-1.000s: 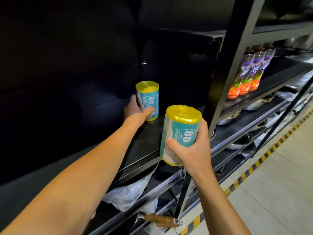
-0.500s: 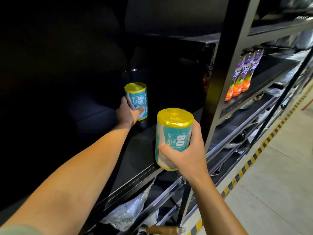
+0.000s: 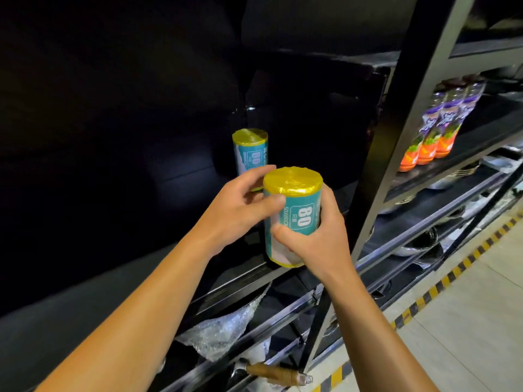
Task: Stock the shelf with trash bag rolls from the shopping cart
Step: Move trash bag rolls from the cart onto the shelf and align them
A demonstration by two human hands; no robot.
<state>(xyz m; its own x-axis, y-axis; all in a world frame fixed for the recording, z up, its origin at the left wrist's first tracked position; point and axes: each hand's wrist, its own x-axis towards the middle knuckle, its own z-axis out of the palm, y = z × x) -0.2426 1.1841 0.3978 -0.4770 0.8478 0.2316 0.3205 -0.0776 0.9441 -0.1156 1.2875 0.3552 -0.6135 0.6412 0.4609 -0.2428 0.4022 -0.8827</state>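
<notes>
A yellow-topped teal trash bag roll (image 3: 250, 154) stands upright on the black metal shelf (image 3: 232, 275), well back from its front edge.

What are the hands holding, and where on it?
Both hands hold one trash bag roll by its sides: the right hand wraps the lower label, the left hand touches its upper side.

Two bare forearms are seen, entering from the lower edge of the view. No sleeve is shown on either one in this frame, and nothing is worn at the wrists. The left hand (image 3: 240, 205) and the right hand (image 3: 317, 239) are uncovered, with no glove. No ring is shown on the fingers (image 3: 273, 200) that can be seen. The nails are cut short and left unpainted. The rest of the body is not shown.
</notes>
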